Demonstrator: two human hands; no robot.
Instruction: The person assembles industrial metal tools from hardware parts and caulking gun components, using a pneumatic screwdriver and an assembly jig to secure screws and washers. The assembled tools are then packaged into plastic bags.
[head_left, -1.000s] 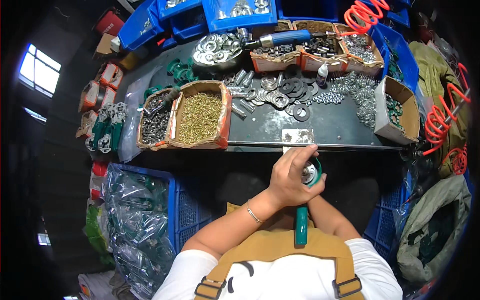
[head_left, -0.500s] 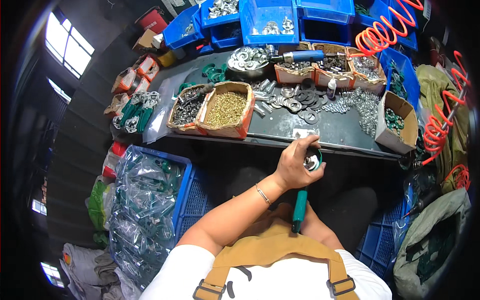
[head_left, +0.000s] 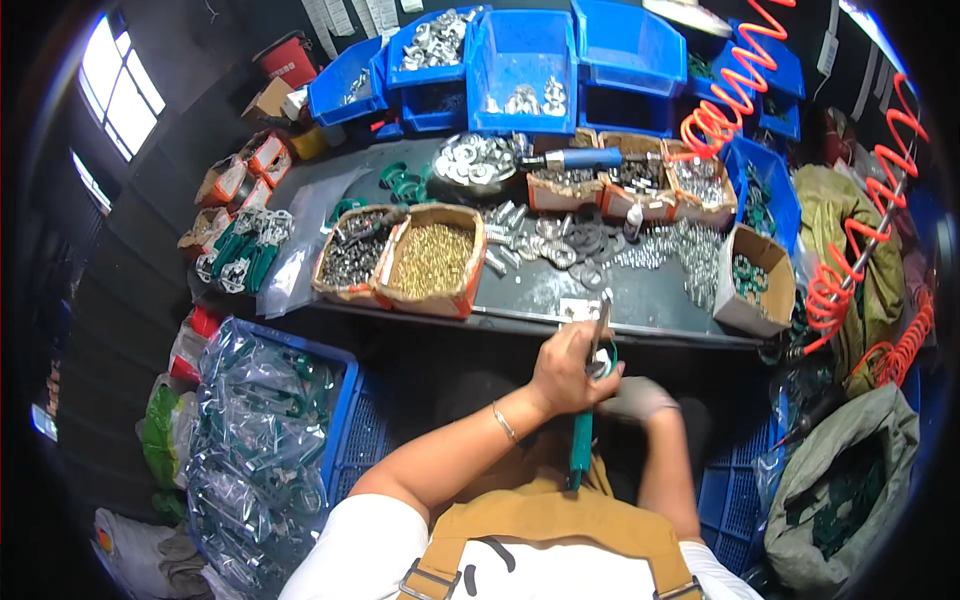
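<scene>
My left hand (head_left: 566, 368) is closed around the metal head of a tool with a green handle (head_left: 581, 445), which hangs down toward my lap. My right hand (head_left: 634, 397), in a grey glove, grips the same tool from the right side, just below the bench's front edge (head_left: 640, 334). A thin metal part (head_left: 602, 322) sticks up from between my hands. A bracelet sits on my left wrist. A box of brass-coloured small parts (head_left: 432, 259) stands on the bench to the upper left of my hands.
On the dark bench lie loose steel washers and rings (head_left: 575, 240), cardboard boxes of parts (head_left: 755, 280) and blue bins (head_left: 525, 70) at the back. A blue crate of bagged green tools (head_left: 270, 420) stands to my left. Red coiled hoses (head_left: 850, 270) hang at right, beside a sack (head_left: 850, 490).
My view has tipped and shifted, so the bench sits higher and farther left. My gloved right hand has come into sight beside the left. Both hands stay on the green-handled tool.
</scene>
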